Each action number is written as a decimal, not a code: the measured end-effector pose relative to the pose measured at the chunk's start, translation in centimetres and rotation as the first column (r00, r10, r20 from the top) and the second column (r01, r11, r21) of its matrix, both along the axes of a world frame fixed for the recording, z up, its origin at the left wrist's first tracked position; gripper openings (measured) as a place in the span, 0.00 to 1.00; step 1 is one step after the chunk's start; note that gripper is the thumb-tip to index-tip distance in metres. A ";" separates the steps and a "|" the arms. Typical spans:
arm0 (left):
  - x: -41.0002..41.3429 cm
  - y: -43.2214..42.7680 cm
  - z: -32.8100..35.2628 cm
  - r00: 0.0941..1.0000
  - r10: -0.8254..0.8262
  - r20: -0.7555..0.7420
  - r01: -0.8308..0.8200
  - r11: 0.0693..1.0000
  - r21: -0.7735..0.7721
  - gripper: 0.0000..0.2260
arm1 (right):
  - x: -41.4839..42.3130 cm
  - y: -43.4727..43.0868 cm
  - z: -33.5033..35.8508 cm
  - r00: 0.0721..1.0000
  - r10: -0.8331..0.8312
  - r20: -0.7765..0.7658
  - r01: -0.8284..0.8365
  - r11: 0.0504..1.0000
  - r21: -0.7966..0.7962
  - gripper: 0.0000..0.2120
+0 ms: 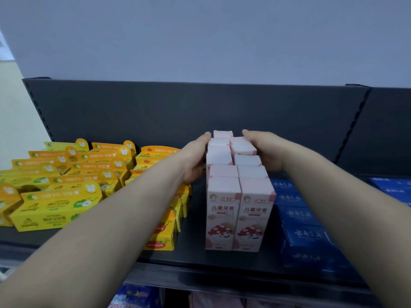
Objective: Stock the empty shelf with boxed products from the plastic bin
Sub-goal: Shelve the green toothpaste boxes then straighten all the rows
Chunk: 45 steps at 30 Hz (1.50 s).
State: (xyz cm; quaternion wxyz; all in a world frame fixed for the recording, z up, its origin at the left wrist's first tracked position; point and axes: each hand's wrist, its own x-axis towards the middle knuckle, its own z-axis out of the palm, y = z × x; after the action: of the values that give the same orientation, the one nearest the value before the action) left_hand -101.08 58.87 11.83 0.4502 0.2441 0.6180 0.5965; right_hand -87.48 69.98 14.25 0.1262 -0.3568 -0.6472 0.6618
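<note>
Two rows of upright pink and white boxes (pixel 239 192) stand on the dark shelf (pixel 195 252), running from the front edge toward the back. My left hand (pixel 193 158) lies flat against the left side of the rows, fingers stretched to the rearmost boxes. My right hand (pixel 264 152) presses against the right side in the same way. Both hands squeeze the block of boxes between them. The plastic bin is out of view.
Yellow and orange boxes (pixel 66 181) lie piled on the shelf's left part. Dark blue boxes (pixel 304 227) are stacked flat to the right of the pink rows. The black back panel (pixel 178 107) rises behind. A lower shelf with more packages (pixel 138 296) shows at the bottom.
</note>
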 end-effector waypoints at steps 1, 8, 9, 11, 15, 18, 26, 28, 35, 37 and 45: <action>0.2 0.0 0.0 1.000 0.004 0.010 -0.004 1.000 -0.003 0.21 | 0.3 -0.6 -0.2 1.000 -0.014 -0.003 0.014 1.000 -0.005 0.15; 1.0 0.0 0.4 1.000 -0.024 0.008 0.024 0.999 -0.025 0.20 | 1.1 -3.0 0.1 0.998 -0.045 -0.044 0.046 0.999 0.015 0.12; 1.0 -0.1 0.5 1.000 -0.025 0.009 0.026 0.999 -0.029 0.19 | 1.2 -3.1 0.2 0.998 -0.046 -0.049 0.047 0.999 0.005 0.11; 1.3 -0.3 0.7 1.000 -0.023 -0.001 0.023 0.999 -0.026 0.17 | 1.4 -3.3 0.1 0.996 -0.052 -0.071 0.051 0.998 -0.024 0.11; 1.8 -1.0 1.0 0.998 -0.038 -0.042 0.037 0.999 -0.033 0.15 | 1.4 -3.3 -0.1 0.994 -0.071 -0.086 0.068 0.997 -0.037 0.15; 2.1 -1.3 1.2 0.999 -0.029 -0.030 0.028 0.999 -0.021 0.16 | 1.5 -3.3 -0.2 0.990 -0.103 -0.092 0.098 0.993 -0.063 0.18; 2.8 -3.0 0.9 0.996 0.046 -0.076 -0.045 0.999 0.014 0.27 | 2.8 -4.8 -0.8 0.985 -0.116 -0.129 0.112 0.993 -0.042 0.21; 3.4 -4.4 1.0 0.973 0.071 -0.220 -0.058 0.996 0.065 0.30 | 3.4 -5.3 -1.0 0.988 -0.086 -0.132 0.087 0.996 0.003 0.23; 5.8 -11.2 -1.5 0.818 -0.198 -0.540 0.288 0.954 0.087 0.57 | 5.9 -7.4 -2.5 0.977 -0.089 -0.194 0.118 0.982 0.146 0.26; 6.1 -11.3 -3.0 0.799 -0.248 -0.547 0.340 0.938 0.072 0.61 | 6.8 -8.3 -3.5 0.970 -0.049 -0.237 0.086 0.985 0.150 0.35; 7.4 -11.3 -4.2 0.818 -0.192 -0.542 0.331 0.928 0.173 0.45 | 8.7 -11.4 -5.1 0.955 0.150 -0.257 -0.015 0.888 0.460 0.37</action>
State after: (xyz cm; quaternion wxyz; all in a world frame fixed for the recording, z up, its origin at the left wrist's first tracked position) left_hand -93.65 47.53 7.58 0.3105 0.5346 0.5925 0.5165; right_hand -78.73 58.56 9.12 0.2693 -0.1900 -0.7730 0.5421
